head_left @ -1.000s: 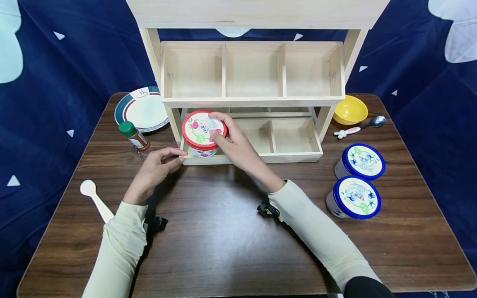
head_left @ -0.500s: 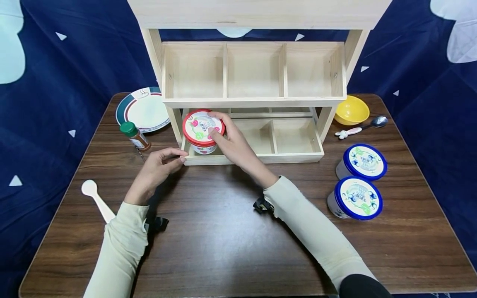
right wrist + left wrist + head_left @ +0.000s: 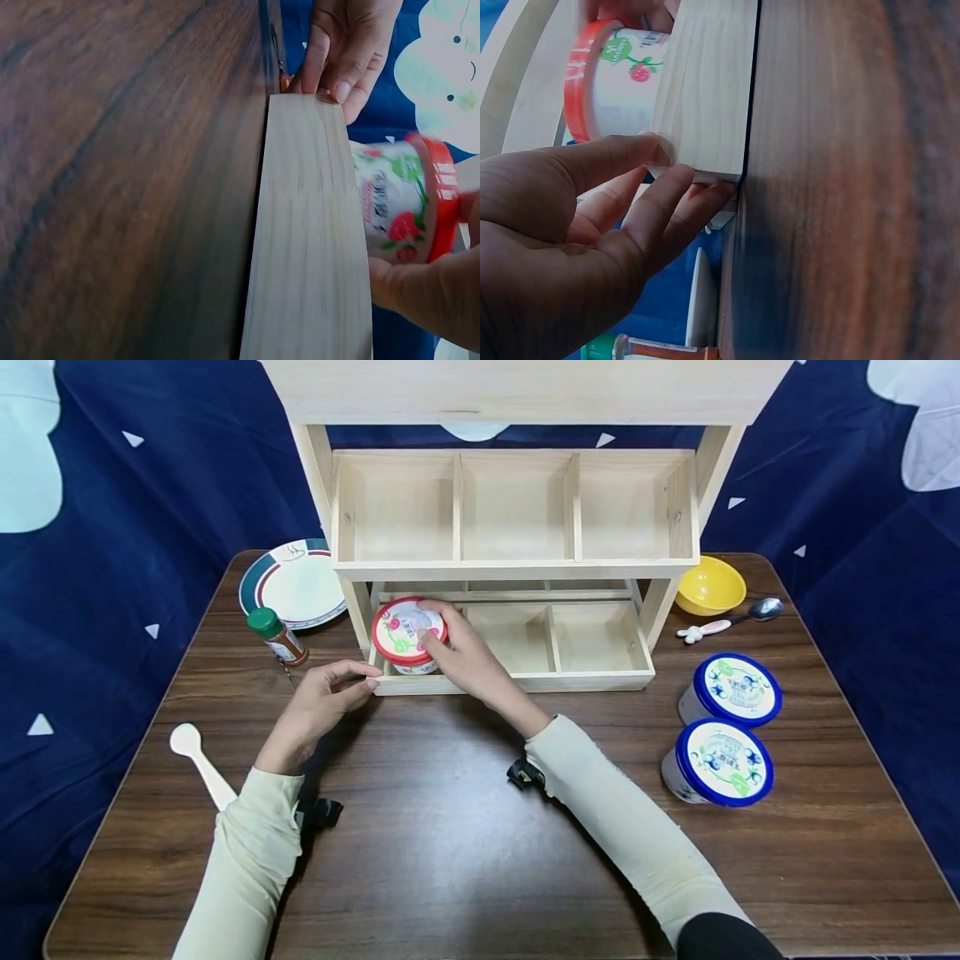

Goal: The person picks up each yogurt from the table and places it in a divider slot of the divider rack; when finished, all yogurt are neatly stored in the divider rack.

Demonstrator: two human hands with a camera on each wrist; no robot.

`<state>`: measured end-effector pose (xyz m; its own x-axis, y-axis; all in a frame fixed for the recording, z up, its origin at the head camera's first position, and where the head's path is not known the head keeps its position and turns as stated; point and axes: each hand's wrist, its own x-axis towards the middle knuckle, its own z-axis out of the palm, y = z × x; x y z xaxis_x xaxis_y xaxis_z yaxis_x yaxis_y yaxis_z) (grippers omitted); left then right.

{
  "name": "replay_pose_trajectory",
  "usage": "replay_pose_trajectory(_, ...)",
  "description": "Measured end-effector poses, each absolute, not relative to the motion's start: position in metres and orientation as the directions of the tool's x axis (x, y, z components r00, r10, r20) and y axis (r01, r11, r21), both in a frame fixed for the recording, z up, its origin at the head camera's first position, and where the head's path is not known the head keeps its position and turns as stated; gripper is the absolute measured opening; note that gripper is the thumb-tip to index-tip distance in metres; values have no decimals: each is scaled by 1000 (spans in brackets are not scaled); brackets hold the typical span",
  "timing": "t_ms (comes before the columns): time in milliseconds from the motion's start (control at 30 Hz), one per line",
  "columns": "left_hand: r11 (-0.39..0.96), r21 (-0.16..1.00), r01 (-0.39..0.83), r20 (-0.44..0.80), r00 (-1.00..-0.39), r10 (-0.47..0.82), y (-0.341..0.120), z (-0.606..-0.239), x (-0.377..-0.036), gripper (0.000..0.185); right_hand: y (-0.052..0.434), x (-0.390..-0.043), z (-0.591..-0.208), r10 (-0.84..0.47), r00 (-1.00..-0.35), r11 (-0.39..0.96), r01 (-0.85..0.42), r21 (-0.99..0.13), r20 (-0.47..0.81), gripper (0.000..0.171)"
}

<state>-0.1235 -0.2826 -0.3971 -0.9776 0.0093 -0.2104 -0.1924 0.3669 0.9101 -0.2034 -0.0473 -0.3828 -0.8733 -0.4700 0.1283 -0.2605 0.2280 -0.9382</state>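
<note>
My right hand (image 3: 474, 662) grips a round white tub (image 3: 401, 633) with a red lid and fruit print. The tub sits low in the left compartment of the lower wooden drawer (image 3: 517, 683), and the drawer's front board (image 3: 309, 217) hides its base in the right wrist view. At the drawer's front left corner, my left hand (image 3: 318, 703) pinches the wood. The left wrist view shows the thumb at the top edge and the fingers (image 3: 660, 202) against the end of the board.
Above is an upper drawer (image 3: 517, 570) with three compartments. Left stand plates (image 3: 296, 585), a green-capped spice jar (image 3: 279, 635) and a white spoon (image 3: 202, 764). Right are a yellow bowl (image 3: 711, 587), a metal spoon (image 3: 731, 620) and two blue-lidded tubs (image 3: 737, 690).
The red-lidded tub has gone down deeper into the left compartment, with my right hand still around it. My left hand keeps its place at the drawer corner.
</note>
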Motion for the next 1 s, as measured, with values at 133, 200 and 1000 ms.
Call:
replay_pose_trajectory(133, 372, 906, -201, -220, -975, 9, -281, -398, -125, 33, -41, -203, -380, -470, -871, 295, -307, -905, 143, 43)
replay_pose_trajectory(200, 375, 903, -208, -227, -974, 8, -280, -398, -125, 34, -38, -203, -379, -453, -878, 311, -320, -895, 157, 42)
replay_pose_trajectory(1000, 422, 872, -250, -276, -961, 1, -283, -398, -127, 36, 6, -186, -364, -410, -868, 241, -399, -885, 280, 39)
